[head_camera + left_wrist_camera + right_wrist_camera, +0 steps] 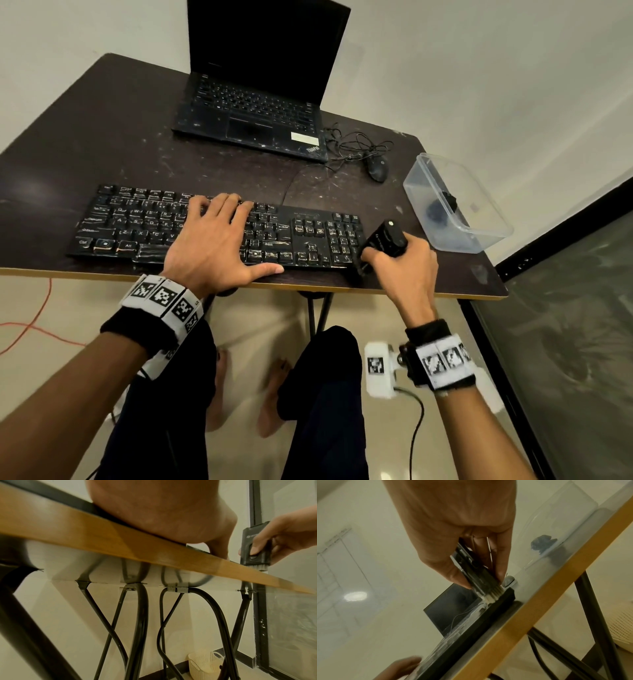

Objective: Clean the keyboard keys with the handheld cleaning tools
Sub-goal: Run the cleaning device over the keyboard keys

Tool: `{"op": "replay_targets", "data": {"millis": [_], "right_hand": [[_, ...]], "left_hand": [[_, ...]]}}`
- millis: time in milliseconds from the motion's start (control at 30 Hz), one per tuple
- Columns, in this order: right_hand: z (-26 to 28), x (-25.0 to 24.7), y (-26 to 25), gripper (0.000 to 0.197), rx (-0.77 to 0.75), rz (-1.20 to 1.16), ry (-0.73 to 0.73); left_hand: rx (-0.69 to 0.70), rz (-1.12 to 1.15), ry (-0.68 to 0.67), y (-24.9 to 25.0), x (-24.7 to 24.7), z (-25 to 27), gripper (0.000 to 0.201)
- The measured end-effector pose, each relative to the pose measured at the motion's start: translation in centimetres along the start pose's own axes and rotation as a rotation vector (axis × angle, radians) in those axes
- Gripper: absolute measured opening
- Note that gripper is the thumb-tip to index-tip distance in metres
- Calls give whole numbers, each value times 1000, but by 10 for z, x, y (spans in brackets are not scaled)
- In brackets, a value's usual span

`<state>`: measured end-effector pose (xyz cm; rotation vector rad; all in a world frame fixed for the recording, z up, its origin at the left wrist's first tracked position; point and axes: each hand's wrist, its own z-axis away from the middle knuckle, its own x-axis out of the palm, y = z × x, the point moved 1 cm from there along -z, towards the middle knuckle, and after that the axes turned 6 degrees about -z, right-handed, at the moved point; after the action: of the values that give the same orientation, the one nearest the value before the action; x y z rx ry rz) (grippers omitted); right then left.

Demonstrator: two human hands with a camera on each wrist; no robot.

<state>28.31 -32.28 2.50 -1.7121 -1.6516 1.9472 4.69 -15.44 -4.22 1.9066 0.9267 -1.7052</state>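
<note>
A black keyboard (pixel 137 226) lies along the near edge of the dark table (pixel 102 137). My left hand (pixel 212 240) rests flat on its middle keys, fingers spread, thumb along the front edge. My right hand (pixel 400 267) grips a black cleaning brush (pixel 385 240) at the keyboard's right end. The brush (pixel 476 574) has pale bristles (pixel 490 598) that touch the keyboard's (pixel 471 631) right corner. From the left wrist view the brush (pixel 254 547) stands upright above the table edge (pixel 120 539), thumb pressed on it.
An open black laptop (pixel 253 113) sits at the back. A wired mouse (pixel 377 168) with a tangled cable lies right of it. A clear plastic box (pixel 479 212) holding a dark object stands at the right edge. A pale basket (pixel 204 664) sits on the floor below.
</note>
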Motion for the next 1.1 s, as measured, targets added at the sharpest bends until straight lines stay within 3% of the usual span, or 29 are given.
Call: {"op": "replay_targets", "data": {"millis": [67, 200, 333, 433, 567, 667, 800, 933, 1033, 1100], "right_hand": [[-8, 2, -2, 24, 21, -30, 45], [5, 10, -7, 21, -14, -19, -28], [-2, 5, 0, 21, 40, -69, 44], [5, 10, -4, 21, -1, -55, -60], [4, 13, -5, 21, 16, -98, 11], [9, 18, -11, 17, -34, -73, -118], [1, 9, -8, 18, -12, -48, 47], [8, 17, -14, 20, -39, -49, -112], [0, 15, -10, 20, -10, -67, 2], [7, 18, -10, 18, -34, -69, -36]], "left_hand": [[5, 7, -6, 1, -1, 0, 133], [-4, 9, -9, -1, -1, -1, 134], [4, 4, -6, 1, -1, 0, 133], [-4, -2, -3, -2, -1, -1, 133], [0, -6, -3, -2, 0, 0, 132], [0, -1, -3, -1, -1, -1, 133], [-3, -8, -12, -1, 0, 0, 134], [4, -13, -3, 0, 1, -2, 134], [-3, -13, -6, -2, 0, -1, 133], [-5, -20, -2, -3, 1, -1, 133]]}}
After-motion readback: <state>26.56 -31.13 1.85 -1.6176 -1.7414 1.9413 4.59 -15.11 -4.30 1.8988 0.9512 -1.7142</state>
